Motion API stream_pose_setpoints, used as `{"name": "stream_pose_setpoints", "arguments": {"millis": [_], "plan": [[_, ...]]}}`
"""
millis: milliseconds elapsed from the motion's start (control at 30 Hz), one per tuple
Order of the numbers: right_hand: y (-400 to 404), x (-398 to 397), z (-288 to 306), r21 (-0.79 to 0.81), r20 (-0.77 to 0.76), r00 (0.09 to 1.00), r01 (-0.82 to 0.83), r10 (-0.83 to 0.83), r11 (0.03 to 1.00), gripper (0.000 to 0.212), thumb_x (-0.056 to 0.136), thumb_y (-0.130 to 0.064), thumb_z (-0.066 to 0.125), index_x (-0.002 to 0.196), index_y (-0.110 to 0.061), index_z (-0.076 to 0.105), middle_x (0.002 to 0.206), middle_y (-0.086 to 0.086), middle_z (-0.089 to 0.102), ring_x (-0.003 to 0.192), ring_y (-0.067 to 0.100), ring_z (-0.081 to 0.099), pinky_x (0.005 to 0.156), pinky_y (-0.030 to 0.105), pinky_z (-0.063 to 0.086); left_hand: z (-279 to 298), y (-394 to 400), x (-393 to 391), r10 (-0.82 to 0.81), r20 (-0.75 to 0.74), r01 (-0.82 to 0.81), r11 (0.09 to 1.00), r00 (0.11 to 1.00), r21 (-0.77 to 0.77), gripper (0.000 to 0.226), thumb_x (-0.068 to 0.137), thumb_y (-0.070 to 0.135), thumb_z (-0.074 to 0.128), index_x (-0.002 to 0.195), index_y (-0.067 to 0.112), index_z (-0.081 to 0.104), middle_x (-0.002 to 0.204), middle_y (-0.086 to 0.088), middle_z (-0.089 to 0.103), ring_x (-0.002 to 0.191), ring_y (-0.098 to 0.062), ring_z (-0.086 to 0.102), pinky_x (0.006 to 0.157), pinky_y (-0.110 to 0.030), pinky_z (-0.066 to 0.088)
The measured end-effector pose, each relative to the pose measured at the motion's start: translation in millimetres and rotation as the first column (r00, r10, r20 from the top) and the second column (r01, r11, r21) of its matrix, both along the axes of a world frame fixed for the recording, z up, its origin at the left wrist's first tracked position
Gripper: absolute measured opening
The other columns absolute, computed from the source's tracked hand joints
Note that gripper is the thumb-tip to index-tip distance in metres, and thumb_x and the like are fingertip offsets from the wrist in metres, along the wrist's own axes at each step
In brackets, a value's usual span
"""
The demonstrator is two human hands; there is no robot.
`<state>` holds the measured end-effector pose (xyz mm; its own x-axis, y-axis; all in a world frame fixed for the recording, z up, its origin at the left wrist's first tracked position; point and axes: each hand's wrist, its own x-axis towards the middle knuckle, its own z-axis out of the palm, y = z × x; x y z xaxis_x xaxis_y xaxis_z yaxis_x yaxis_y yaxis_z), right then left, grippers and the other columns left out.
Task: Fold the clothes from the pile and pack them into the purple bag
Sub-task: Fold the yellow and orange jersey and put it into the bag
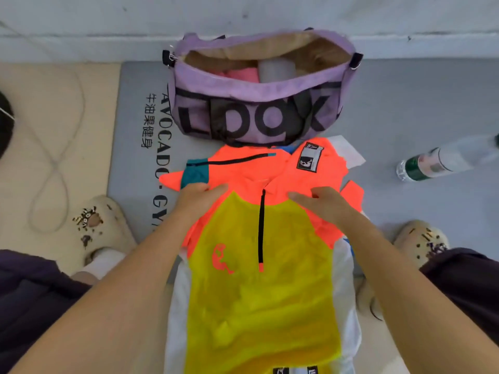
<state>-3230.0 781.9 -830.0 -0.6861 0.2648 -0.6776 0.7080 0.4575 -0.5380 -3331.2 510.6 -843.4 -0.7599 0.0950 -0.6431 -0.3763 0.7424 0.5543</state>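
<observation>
Left hand (201, 197) and right hand (322, 202) lie flat, grasping nothing, on the jacket (259, 265) mid-mat (129, 125), likely smoothing it for folding; purple bag (259, 109) gapes at the far edge.

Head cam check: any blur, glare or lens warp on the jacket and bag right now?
Head view: wide-angle warp bows the forearms outward; orange-and-yellow zip jacket looks oversaturated, its folds washed out; open purple fabric bag is soft but its lettering reads; lighting is even, without hard shadows or glare.
</observation>
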Motion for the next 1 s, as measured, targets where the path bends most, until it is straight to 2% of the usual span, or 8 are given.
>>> {"name": "stream_pose_setpoints", "arguments": {"millis": [133, 267, 300, 400, 467, 567, 733, 1000], "plan": [[-8, -11, 4, -0.069, -0.166, 0.984, 0.054, -0.065, 0.996, 0.054, 0.084, -0.034, 0.074, 0.054, -0.020, 0.032, 0.051, -0.008, 0.025, 0.041, 0.005, 0.023, 0.040, 0.019, 0.018, 1, 11, -13, -0.022, 0.024, 0.021, 1.000, 0.999, 0.019, 0.045, 0.085, 0.051, 0.068, 0.063, 0.015, 0.052, 0.063, -0.003, 0.047, 0.063, -0.018, 0.047, 0.060, -0.032, 0.034], [2, -12, 14, -0.251, -0.338, 0.910, 0.158, -0.240, 0.955, 0.008, 0.082, -0.011, 0.075, 0.087, -0.013, 0.069, 0.072, -0.001, 0.057, 0.065, 0.007, 0.048, 0.060, 0.020, 0.039, 9, -1, -19, 0.200, -0.008, -0.184, 0.917, 0.980, 0.353, 0.005, 0.081, 0.027, 0.078, 0.084, 0.029, 0.074, 0.083, 0.014, 0.074, 0.077, -0.002, 0.067, 0.070, -0.014, 0.050], [4, -12, 14, -0.226, -0.358, 0.902, 0.168, -0.242, 0.960, 0.019, 0.082, -0.008, 0.074, 0.101, -0.010, 0.069, 0.075, 0.002, 0.056, 0.068, 0.010, 0.048, 0.063, 0.022, 0.039, 10, -4, -18, 0.231, -0.019, -0.206, 0.898, 0.973, 0.390, 0.010, 0.082, 0.024, 0.077, 0.084, 0.033, 0.073, 0.081, 0.017, 0.074, 0.076, 0.002, 0.068, 0.067, -0.010, 0.049], [3, -12, 5, 0.044, -0.245, 0.969, 0.052, -0.040, 0.998, 0.041, 0.081, -0.014, 0.077, 0.118, -0.010, 0.060, 0.077, -0.001, 0.046, 0.067, 0.012, 0.041, 0.057, 0.022, 0.031, 6, -7, -13, 0.038, -0.039, -0.026, 0.961, 0.999, 0.275, 0.013, 0.087, 0.026, 0.072, 0.098, 0.032, 0.068, 0.090, 0.020, 0.069, 0.083, 0.009, 0.064, 0.065, -0.003, 0.044], [-1, -15, 1, 0.183, -0.165, 0.984, -0.039, 0.070, 0.982, 0.055, 0.078, -0.020, 0.080, 0.126, -0.010, 0.056, 0.096, 0.003, 0.050, 0.084, 0.018, 0.047, 0.068, 0.023, 0.034, 3, -2, -14, -0.049, -0.093, 0.064, 0.984, 0.994, 0.166, 0.026, 0.086, 0.026, 0.073, 0.110, 0.025, 0.064, 0.101, 0.011, 0.065, 0.095, -0.006, 0.062, 0.077, -0.015, 0.047], [-10, -23, 4, 0.394, -0.352, 0.913, -0.054, 0.205, 0.918, 0.049, 0.078, -0.020, 0.078, 0.121, -0.008, 0.060, 0.113, 0.012, 0.056, 0.105, 0.029, 0.053, 0.089, 0.040, 0.045, 6, 12, -22, -0.208, -0.435, 0.214, 0.976, 0.876, -0.035, 0.041, 0.083, 0.017, 0.069, 0.123, 0.014, 0.060, 0.119, -0.005, 0.057, 0.112, -0.023, 0.054, 0.097, -0.038, 0.044], [-38, -51, 9, 0.354, -0.476, 0.769, -0.276, 0.426, 0.893, 0.025, 0.084, -0.011, 0.068, 0.109, -0.013, 0.068, 0.111, 0.002, 0.064, 0.092, 0.014, 0.055, 0.078, 0.021, 0.041, 7, 47, -33, -0.592, -0.390, 0.610, 0.787, 0.705, -0.092, 0.046, 0.088, 0.016, 0.065, 0.133, 0.019, 0.056, 0.140, 0.001, 0.049, 0.125, -0.020, 0.051, 0.101, -0.041, 0.044], [-33, -53, 7, 0.418, -0.246, 0.772, -0.462, 0.587, 0.783, 0.029, 0.088, -0.019, 0.066, 0.117, -0.015, 0.066, 0.113, 0.010, 0.054, 0.104, 0.029, 0.057, 0.086, 0.044, 0.048, 9, 40, -35, -0.676, -0.389, 0.625, 0.733, 0.626, -0.269, 0.025, 0.085, 0.035, 0.067, 0.107, 0.025, 0.057, 0.112, 0.007, 0.056, 0.103, -0.022, 0.058, 0.075, -0.035, 0.041]]}}
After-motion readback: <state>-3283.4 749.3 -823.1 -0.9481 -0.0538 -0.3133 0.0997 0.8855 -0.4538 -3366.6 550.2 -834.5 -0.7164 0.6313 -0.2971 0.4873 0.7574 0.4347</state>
